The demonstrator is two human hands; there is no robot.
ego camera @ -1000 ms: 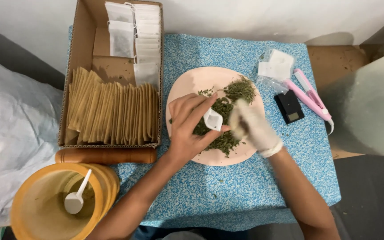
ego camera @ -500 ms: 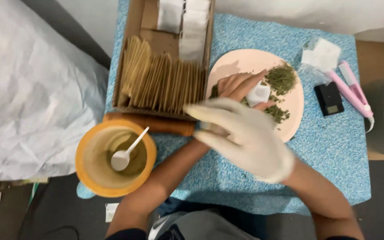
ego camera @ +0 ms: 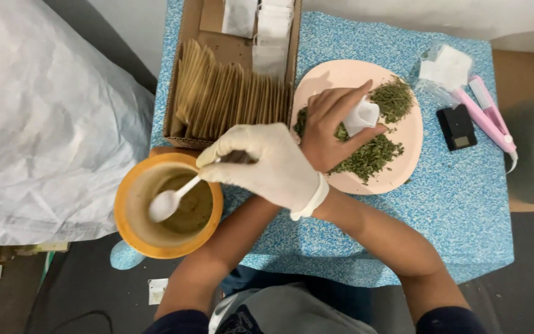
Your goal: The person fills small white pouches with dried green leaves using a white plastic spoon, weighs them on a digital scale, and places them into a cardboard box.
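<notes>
My arms are crossed. My right hand (ego camera: 273, 164), in a white glove, reaches left and grips the handle of a white plastic spoon (ego camera: 165, 203), whose bowl lies inside the orange bowl (ego camera: 125, 229) with brownish powder in it. My bare left hand (ego camera: 329, 124) is over the pink plate (ego camera: 341, 74) and pinches a small white sachet (ego camera: 363, 116) above the heap of dried green herbs (ego camera: 372, 154).
A cardboard box (ego camera: 177, 80) holds a row of brown paper envelopes (ego camera: 230, 99) and white sachets (ego camera: 273, 31). A small black scale (ego camera: 457, 127), a pink tool (ego camera: 486, 114) and a clear bag (ego camera: 446, 65) lie right of the plate on the blue table (ego camera: 465, 204). A white sack (ego camera: 44, 124) lies at left.
My gloved right hand left the plate, crossed over my left arm and took hold of the spoon in the orange bowl. My left hand stayed at the plate with the sachet.
</notes>
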